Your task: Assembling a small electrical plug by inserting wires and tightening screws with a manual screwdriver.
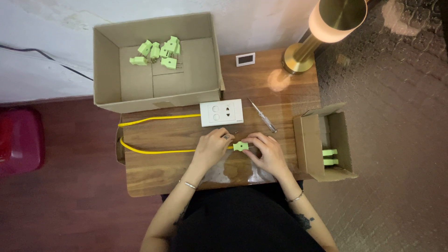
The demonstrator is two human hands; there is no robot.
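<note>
A light green plug [240, 146] sits at the end of a yellow cable [156, 150] on the wooden table [154, 175]. My left hand [211, 148] pinches the cable where it meets the plug. From the other side my right hand [267, 151] grips the plug's right end. Both hands rest low over the table's middle. The cable loops left and runs back to a white wall socket plate [221, 112] lying just beyond my hands.
A large open cardboard box [112, 60] at the back left holds several green plugs [158, 50]. A small box [343, 140] on the right holds two more. A screwdriver [262, 115], a brass lamp [322, 28] and a small white display [245, 59] stand nearby.
</note>
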